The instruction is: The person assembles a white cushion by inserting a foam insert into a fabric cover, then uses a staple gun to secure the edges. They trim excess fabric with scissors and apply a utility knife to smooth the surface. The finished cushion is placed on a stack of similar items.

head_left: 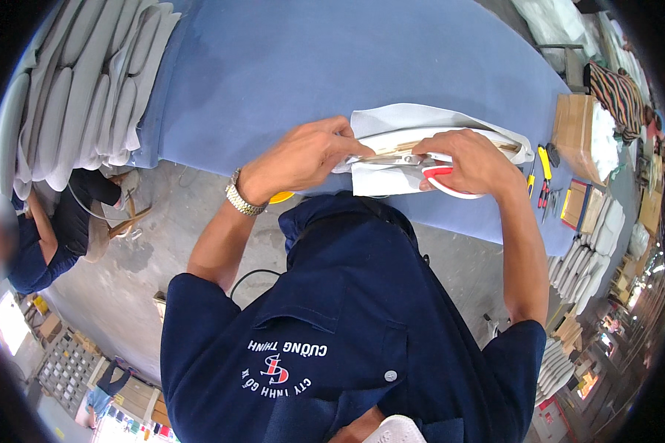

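Note:
A cushion-like piece [391, 117] covered in light grey fabric lies at the near edge of the blue-covered table, its pale inside showing. My right hand [471, 161] is wrapped round the red and white handles of a pair of scissors [437, 173]. Their metal blades point left along the opening, between the fabric's far side and a near flap [377, 181]. At the left end of the piece, my left hand [310, 153] pinches the fabric edge close to the blade tips. How far the blades are apart is hard to make out.
Grey padded pieces [81, 81] are stacked at the far left of the blue table [332, 59]. Hand tools [545, 164] lie at its right end, beside a cardboard box [573, 133]. More grey pieces [587, 258] stand right. A person [48, 236] sits at the left.

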The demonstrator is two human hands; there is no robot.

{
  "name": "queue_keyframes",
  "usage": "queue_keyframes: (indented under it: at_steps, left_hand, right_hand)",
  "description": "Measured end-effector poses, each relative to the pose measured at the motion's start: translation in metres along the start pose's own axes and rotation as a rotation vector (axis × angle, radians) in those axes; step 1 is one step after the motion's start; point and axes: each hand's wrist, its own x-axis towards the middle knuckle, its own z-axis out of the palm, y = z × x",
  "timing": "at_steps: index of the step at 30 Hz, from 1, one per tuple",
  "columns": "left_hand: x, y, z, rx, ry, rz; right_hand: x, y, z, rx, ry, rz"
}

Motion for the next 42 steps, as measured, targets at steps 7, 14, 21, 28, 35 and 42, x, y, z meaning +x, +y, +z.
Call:
queue_keyframes:
  at_steps: [7, 14, 21, 28, 35, 42]
  left_hand:
    - [0.001, -0.001, -0.010, 0.126, -0.088, 0.107]
    - [0.011, 0.002, -0.014, 0.351, -0.158, 0.229]
    - [0.012, 0.000, -0.012, 0.393, -0.202, 0.261]
    - [0.012, -0.007, -0.013, 0.137, -0.203, 0.147]
    - [0.013, -0.016, -0.007, 0.029, -0.129, 0.093]
    - [0.011, -0.014, -0.008, 0.094, -0.177, 0.160]
  right_hand:
    - [-0.002, 0.002, 0.004, -0.007, 0.034, -0.002]
    - [-0.001, 0.001, 0.003, 0.030, 0.019, -0.009]
    - [-0.004, 0.001, 0.007, 0.019, 0.048, -0.011]
    - [-0.004, -0.007, -0.003, -0.018, 0.004, 0.036]
    - [0.000, 0.006, 0.001, -0.045, 0.023, -0.028]
    - [0.003, -0.002, -0.003, -0.025, 0.001, -0.011]
